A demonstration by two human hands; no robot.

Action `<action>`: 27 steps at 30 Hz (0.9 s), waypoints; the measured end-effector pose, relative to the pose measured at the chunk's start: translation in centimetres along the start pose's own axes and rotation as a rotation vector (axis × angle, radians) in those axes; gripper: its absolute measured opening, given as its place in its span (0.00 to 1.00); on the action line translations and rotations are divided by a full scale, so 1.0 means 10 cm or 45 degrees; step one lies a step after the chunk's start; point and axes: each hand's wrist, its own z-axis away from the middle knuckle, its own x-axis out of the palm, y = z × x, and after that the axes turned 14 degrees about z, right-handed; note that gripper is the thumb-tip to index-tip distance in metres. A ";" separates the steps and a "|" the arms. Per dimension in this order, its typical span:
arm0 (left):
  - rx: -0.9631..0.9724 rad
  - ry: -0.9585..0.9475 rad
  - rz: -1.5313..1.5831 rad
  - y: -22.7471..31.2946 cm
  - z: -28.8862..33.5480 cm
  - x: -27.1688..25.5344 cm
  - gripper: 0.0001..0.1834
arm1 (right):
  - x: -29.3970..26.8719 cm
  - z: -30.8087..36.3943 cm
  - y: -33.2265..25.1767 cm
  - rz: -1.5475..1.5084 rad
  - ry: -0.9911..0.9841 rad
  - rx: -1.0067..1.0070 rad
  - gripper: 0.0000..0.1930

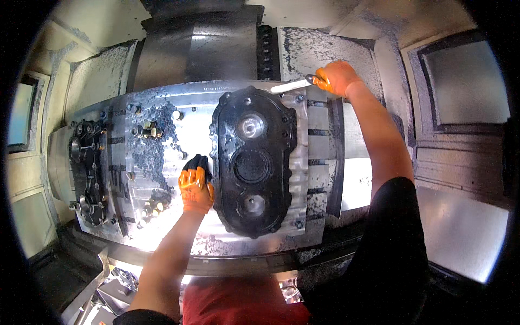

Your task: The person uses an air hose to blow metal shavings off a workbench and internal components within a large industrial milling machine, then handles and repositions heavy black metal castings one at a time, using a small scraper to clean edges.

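A black cast housing (233, 197) with rounded ends and round recesses lies on the metal fixture plate (197, 127). My left hand (195, 187), in an orange glove with dark fingertips, rests beside the housing's left edge, fingers stretched away from me. My right hand (337, 78), also in an orange glove, is closed around a long, flat, pale tool (292, 86) with a black part by the fingers. The tool's exact kind is unclear. It points left, its tip close to the housing's far right edge.
A second dark casting (89, 173) sits at the plate's left end. Bolts (147, 131) and dark metal chips (154, 160) lie between the castings. Machine walls with windows (468, 84) stand on both sides. A slotted strip (318, 162) runs along the right.
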 end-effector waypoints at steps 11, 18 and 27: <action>-0.063 -0.031 0.057 -0.02 -0.04 0.04 0.33 | 0.24 -1.10 -0.48 -0.139 0.191 -0.206 0.24; 0.097 0.081 0.111 0.00 -0.21 0.02 0.28 | 0.01 -0.94 -0.39 -0.027 0.193 -0.272 0.26; -0.003 -0.021 0.039 0.01 -0.08 0.00 0.33 | 0.26 -0.87 -0.52 -0.238 0.266 -0.238 0.21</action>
